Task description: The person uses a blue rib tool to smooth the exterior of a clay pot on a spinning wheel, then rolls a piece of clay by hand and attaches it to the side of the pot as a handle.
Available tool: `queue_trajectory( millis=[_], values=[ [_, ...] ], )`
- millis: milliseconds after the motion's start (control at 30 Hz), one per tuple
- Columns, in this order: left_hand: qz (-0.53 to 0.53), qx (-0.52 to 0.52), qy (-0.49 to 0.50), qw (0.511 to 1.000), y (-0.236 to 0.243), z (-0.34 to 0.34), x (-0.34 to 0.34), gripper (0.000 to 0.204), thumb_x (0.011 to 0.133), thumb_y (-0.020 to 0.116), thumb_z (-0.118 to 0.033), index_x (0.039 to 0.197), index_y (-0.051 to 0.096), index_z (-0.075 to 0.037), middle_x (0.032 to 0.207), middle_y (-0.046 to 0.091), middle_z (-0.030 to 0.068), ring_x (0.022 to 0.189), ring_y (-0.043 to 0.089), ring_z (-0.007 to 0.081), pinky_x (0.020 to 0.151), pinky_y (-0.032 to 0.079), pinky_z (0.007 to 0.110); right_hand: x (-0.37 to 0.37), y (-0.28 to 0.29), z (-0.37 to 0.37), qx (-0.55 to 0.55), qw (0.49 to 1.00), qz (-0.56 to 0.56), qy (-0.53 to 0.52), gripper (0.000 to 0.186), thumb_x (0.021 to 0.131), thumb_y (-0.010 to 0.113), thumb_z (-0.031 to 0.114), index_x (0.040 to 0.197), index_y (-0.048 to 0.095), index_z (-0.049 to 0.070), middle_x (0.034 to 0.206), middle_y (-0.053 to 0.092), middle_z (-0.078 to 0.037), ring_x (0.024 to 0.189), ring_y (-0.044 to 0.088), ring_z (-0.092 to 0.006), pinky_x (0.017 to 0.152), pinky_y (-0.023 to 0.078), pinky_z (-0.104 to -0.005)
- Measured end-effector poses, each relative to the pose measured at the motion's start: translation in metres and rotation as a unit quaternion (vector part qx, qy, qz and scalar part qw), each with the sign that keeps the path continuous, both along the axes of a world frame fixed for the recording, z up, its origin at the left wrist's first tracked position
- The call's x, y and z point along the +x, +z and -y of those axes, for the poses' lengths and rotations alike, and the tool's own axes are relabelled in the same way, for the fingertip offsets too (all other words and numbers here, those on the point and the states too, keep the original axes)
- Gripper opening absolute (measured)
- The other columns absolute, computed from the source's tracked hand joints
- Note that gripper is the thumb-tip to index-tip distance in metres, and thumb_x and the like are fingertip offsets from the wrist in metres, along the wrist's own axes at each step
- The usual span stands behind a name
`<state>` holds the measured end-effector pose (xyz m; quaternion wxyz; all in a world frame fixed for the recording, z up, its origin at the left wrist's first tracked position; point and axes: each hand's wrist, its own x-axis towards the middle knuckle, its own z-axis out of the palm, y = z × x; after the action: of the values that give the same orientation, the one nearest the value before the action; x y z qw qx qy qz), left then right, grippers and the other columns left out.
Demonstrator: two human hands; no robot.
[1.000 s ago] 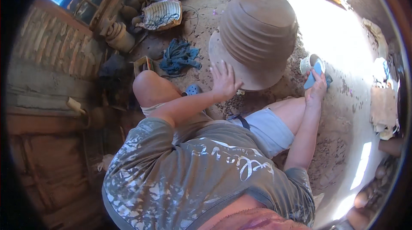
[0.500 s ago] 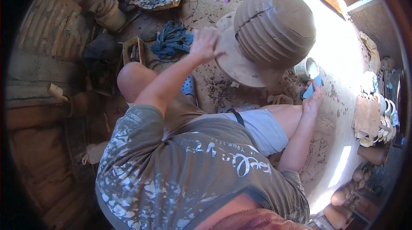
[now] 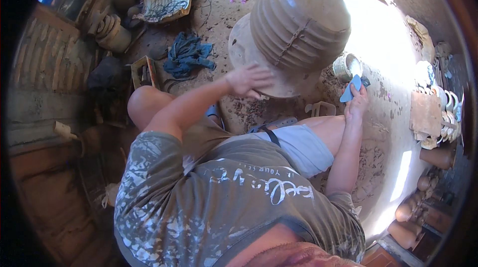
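Left hand (image 3: 251, 80): hovering or resting at the near side of the clay form (image 3: 301, 23), over the rim of the disc (image 3: 241, 50), with fingers spread wide; blurring too much for telling contact; probably lying low to avoid brushing the ridged wall.

Right hand (image 3: 357, 101): gripping the blue tool (image 3: 350, 89) narrowly between thumb and fingers, to the right of the clay form; apparently holding it clear of the wet-looking surface.

Blue tool: pointing up from the grip, apart from the clay form; probably being held low to leave most of its edge exposed.

Disc: lying beneath the clay form, projecting beyond its base; apparently supporting it and offering a rim for fingers.

Clay form: standing on the disc, showing a rounded top and a ragged seam on the near side.

Tin (image 3: 347, 66): standing just right of the clay form, likely for easy reach.

Blue cloth (image 3: 186, 55): lying crumpled left of the clay form, probably out of the way.

Open box (image 3: 144, 70): standing farther left of the clay form, apparently grouping dark pieces.
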<state>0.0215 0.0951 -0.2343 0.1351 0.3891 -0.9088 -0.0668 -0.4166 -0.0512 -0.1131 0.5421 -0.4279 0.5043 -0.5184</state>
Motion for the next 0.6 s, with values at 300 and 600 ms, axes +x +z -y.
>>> queue_trajectory(
  millis=[300, 600],
  values=[
    [-0.030, 0.101, 0.471, 0.876, 0.113, 0.052, 0.175, 0.103, 0.098, 0.067, -0.072, 0.168, 0.039, -0.002, 0.173, 0.036, 0.0258, 0.163, 0.030, 0.0438, 0.132, 0.027, 0.054, -0.028, -0.016, 0.006, -0.068, 0.996, -0.012, -0.064, 0.032, 0.104, 0.072, 0.002, 0.136, 0.071, -0.001, 0.116, 0.076, -0.008, 0.101, 0.073, -0.0158, 0.093, 0.058, -0.0317],
    [-0.257, -0.037, 0.150, 0.954, 0.202, 0.102, 0.075, 0.152, 0.073, 0.086, -0.081, 0.174, 0.009, 0.002, 0.180, 0.013, 0.0305, 0.167, 0.017, 0.0474, 0.135, 0.021, 0.054, 0.140, 0.118, -0.059, -0.534, 0.776, -0.336, 0.003, 0.039, 0.089, 0.069, -0.013, 0.119, 0.084, 0.008, 0.115, 0.077, -0.010, 0.109, 0.071, -0.0280, 0.098, 0.057, -0.0392]
  ],
)
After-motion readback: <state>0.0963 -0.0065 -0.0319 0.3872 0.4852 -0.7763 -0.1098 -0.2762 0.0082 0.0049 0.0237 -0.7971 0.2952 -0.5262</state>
